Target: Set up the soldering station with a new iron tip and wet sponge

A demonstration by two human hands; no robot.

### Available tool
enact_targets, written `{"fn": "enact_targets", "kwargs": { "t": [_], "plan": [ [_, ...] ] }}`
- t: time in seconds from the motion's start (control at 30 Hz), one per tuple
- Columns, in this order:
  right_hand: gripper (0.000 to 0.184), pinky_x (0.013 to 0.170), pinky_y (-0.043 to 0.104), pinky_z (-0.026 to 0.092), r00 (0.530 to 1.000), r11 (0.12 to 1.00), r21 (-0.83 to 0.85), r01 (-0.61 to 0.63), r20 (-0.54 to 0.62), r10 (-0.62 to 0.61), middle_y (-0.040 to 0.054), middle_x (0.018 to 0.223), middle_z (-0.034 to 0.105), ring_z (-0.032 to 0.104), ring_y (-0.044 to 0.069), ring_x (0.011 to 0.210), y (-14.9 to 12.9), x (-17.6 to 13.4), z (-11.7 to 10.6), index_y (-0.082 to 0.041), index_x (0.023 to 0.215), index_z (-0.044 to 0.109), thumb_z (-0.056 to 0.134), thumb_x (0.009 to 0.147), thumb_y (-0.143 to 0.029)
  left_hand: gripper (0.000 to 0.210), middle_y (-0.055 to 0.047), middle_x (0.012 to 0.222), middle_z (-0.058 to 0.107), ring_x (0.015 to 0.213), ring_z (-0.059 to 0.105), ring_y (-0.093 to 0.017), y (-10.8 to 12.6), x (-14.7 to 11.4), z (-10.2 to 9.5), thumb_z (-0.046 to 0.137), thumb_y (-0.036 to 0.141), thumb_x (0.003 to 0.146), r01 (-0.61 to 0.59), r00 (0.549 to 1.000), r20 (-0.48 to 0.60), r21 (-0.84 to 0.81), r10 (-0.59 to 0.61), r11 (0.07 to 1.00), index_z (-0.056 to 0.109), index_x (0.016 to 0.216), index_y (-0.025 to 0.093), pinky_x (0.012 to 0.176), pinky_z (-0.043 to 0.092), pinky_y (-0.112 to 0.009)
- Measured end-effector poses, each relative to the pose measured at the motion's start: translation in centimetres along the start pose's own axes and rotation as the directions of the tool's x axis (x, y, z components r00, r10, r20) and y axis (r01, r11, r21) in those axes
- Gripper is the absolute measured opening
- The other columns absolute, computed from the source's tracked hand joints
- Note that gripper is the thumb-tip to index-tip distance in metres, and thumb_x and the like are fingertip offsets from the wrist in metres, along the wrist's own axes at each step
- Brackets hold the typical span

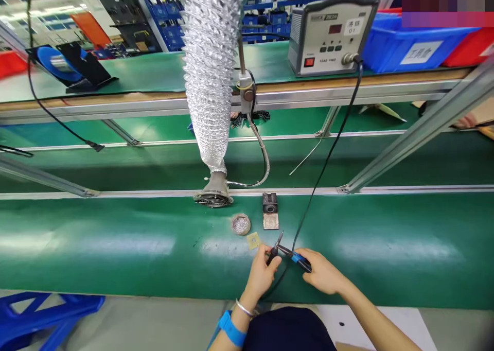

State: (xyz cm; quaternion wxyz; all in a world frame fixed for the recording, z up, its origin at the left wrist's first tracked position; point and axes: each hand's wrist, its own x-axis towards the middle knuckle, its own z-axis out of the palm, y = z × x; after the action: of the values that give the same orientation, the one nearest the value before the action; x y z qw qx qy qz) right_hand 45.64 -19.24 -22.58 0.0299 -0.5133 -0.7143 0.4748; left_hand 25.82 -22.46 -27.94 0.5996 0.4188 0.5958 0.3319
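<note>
Our left fingers (264,249) pinch the soldering iron (273,254), its axis slanting away-right; right fingers (310,256) wrap the pliers (298,258), whose nose reaches it from the right (contact unclear).

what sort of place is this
Most likely an electronics workshop or factory floor, at a soldering bench: a soldering station stands on the shelf, a foil-like air duct hangs over the green bench, and the left hand holds a soldering iron.
</note>
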Motion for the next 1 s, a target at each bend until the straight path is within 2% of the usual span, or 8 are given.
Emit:
{"fn": "enact_targets", "kwargs": {
  "t": [0.2, 0.27, 0.37, 0.47, 0.6, 0.83, 0.93, 1.0],
  "plan": [
    [0.054, 0.084, 0.032, 0.038, 0.998, 0.999, -0.012, -0.047, 0.050, 0.048, 0.0062, 0.105, 0.059, 0.052, 0.022, 0.095, 1.2, -0.6, -1.2, -0.019, 0.108, 0.055, 0.044, 0.056, -0.012, 0.033, -0.001, 0.077, 0.057, 0.067, 0.053, -0.014, 0.2, -0.1, 2.0, 0.071, 0.041, 0.064, -0.058, 0.974, -0.221, -0.050, 0.045, 0.997, 0.055, 0.082, 0.019, 0.053, 0.042, -0.024],
    [0.054, 0.082, 0.031, 0.038, 0.997, 1.000, 0.009, -0.026, 0.069, 0.025, 0.0047, 0.103, 0.060, 0.052, 0.021, 0.094, 1.6, -0.3, -1.8, -0.019, 0.106, 0.055, 0.043, 0.055, -0.012, 0.037, -0.001, 0.074, 0.056, 0.065, 0.053, -0.014, 0.3, 0.2, 2.4, 0.071, 0.047, 0.063, -0.002, 0.984, -0.176, -0.195, -0.033, 0.981, 0.056, 0.081, 0.018, 0.053, 0.042, -0.024],
    [0.053, 0.074, 0.028, 0.039, 0.992, 0.997, 0.076, 0.026, 0.121, -0.035, 0.0006, 0.094, 0.061, 0.053, 0.018, 0.083, 2.4, 0.6, -2.6, -0.021, 0.104, 0.057, 0.042, 0.054, -0.012, 0.051, -0.001, 0.066, 0.054, 0.051, 0.050, -0.010, 0.4, 1.0, 2.8, 0.063, 0.061, 0.065, 0.165, 0.986, 0.047, -0.409, -0.159, 0.898, 0.059, 0.083, 0.013, 0.045, 0.039, -0.023],
    [0.056, 0.076, 0.028, 0.040, 0.987, 0.990, 0.128, 0.058, 0.142, -0.076, 0.0001, 0.097, 0.061, 0.053, 0.018, 0.085, 3.5, 1.7, -3.1, -0.022, 0.106, 0.057, 0.042, 0.054, -0.012, 0.063, 0.000, 0.063, 0.052, 0.040, 0.042, -0.006, 0.5, 2.0, 2.9, 0.057, 0.068, 0.066, 0.244, 0.968, 0.175, -0.502, -0.179, 0.830, 0.060, 0.087, 0.009, 0.036, 0.030, -0.021],
    [0.061, 0.091, 0.032, 0.037, 0.993, 0.997, 0.061, 0.041, 0.111, -0.048, 0.0051, 0.111, 0.057, 0.051, 0.021, 0.102, 4.9, 3.1, -3.3, -0.019, 0.115, 0.054, 0.042, 0.055, -0.012, 0.049, 0.004, 0.058, 0.048, 0.043, 0.041, -0.005, 0.5, 3.4, 3.3, 0.070, 0.056, 0.062, 0.153, 0.986, 0.014, -0.472, -0.166, 0.868, 0.053, 0.079, 0.014, 0.037, 0.030, -0.018],
    [0.057, 0.088, 0.033, 0.040, 0.986, 0.999, -0.043, -0.018, 0.164, 0.025, 0.0064, 0.109, 0.057, 0.054, 0.021, 0.097, 5.9, 4.0, -4.2, -0.020, 0.116, 0.053, 0.042, 0.060, -0.013, 0.036, 0.009, 0.057, 0.039, 0.049, 0.036, -0.006, 0.3, 5.1, 4.5, 0.075, 0.027, 0.058, 0.105, 0.967, -0.187, -0.333, -0.175, 0.937, 0.048, 0.080, 0.018, 0.039, 0.034, -0.017],
    [0.056, 0.085, 0.033, 0.041, 0.983, 0.999, -0.030, -0.018, 0.182, 0.023, 0.0055, 0.110, 0.058, 0.055, 0.021, 0.096, 6.2, 4.3, -4.3, -0.022, 0.114, 0.053, 0.041, 0.060, -0.013, 0.039, 0.009, 0.056, 0.040, 0.049, 0.039, -0.005, 0.3, 5.3, 4.2, 0.078, 0.030, 0.056, 0.124, 0.966, -0.165, -0.378, -0.199, 0.917, 0.048, 0.078, 0.018, 0.041, 0.035, -0.016],
    [0.057, 0.086, 0.033, 0.041, 0.984, 1.000, 0.006, -0.004, 0.180, 0.003, 0.0049, 0.112, 0.058, 0.054, 0.021, 0.098, 6.5, 4.6, -4.1, -0.022, 0.114, 0.053, 0.041, 0.059, -0.013, 0.045, 0.006, 0.057, 0.048, 0.048, 0.045, -0.007, 0.3, 5.4, 3.7, 0.077, 0.044, 0.057, 0.200, 0.969, -0.039, -0.464, -0.245, 0.863, 0.048, 0.078, 0.017, 0.040, 0.035, -0.018]
  ]
}}
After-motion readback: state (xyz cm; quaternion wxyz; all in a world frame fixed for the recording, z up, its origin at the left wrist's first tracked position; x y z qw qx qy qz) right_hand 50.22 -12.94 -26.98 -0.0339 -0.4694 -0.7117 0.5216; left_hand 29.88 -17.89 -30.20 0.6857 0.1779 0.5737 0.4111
